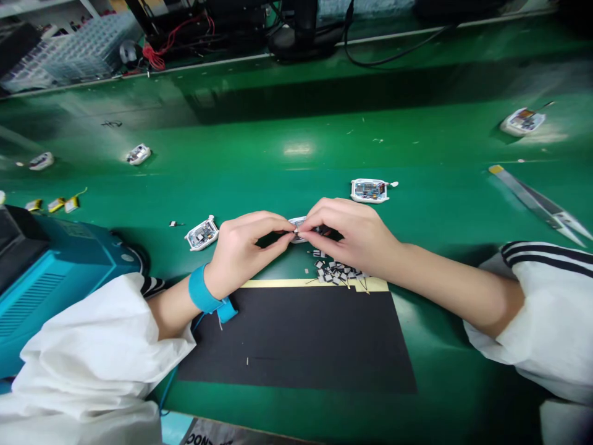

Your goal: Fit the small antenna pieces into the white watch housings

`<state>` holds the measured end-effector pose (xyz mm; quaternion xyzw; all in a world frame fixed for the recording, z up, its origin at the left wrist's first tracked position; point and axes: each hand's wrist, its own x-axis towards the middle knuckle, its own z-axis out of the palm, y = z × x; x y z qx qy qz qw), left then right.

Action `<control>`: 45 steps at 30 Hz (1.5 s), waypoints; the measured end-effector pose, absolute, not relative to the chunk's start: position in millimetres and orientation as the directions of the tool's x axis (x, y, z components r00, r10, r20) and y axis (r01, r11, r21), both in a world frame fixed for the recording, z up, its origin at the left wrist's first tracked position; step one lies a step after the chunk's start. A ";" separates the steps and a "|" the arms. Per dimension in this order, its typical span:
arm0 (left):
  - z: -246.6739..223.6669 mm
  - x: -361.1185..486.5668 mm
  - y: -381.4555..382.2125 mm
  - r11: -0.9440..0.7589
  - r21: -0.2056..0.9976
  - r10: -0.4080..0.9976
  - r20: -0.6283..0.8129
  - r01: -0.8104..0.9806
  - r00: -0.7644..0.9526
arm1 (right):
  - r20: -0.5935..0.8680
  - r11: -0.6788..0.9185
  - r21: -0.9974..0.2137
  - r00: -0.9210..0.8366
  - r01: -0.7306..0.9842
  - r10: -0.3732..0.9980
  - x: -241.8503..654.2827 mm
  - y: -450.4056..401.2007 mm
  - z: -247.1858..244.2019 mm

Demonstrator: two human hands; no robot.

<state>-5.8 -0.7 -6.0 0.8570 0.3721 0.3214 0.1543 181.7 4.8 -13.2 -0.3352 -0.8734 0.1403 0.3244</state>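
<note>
Centrally, left hand (243, 247), right hand (349, 235) pinched narrow at white casing (295, 220); long axis mostly hidden, direction unclear.

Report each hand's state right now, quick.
Left hand: closed, thumb and fingers pinched at the small white-rimmed electronic device; anything gripped is too small to tell.
Right hand: closed, pinched at the same device; what it grips cannot be told.

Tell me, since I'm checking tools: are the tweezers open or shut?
Open: the tweezers lie with their two tips visibly apart.
</note>
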 end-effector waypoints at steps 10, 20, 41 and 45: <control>-15.4 -8.8 6.4 -0.775 0.419 0.621 0.369 0.473 0.691 | 0.217 0.621 -0.597 -0.643 0.508 0.735 204.5 30.8 -23.6; -11.0 0.6 5.0 -0.771 0.282 0.637 0.370 0.571 0.677 | 0.233 0.648 -0.577 -0.660 0.498 0.714 203.0 22.3 -27.3; -9.4 9.6 4.2 -0.775 -0.005 0.603 0.298 0.633 0.740 | 0.256 0.635 -0.589 -0.629 0.500 0.734 201.2 24.9 -32.5; -8.4 10.6 3.4 -0.778 -0.015 0.600 0.275 0.628 0.751 | 0.281 0.663 -0.562 -0.640 0.495 0.715 202.2 24.7 -32.4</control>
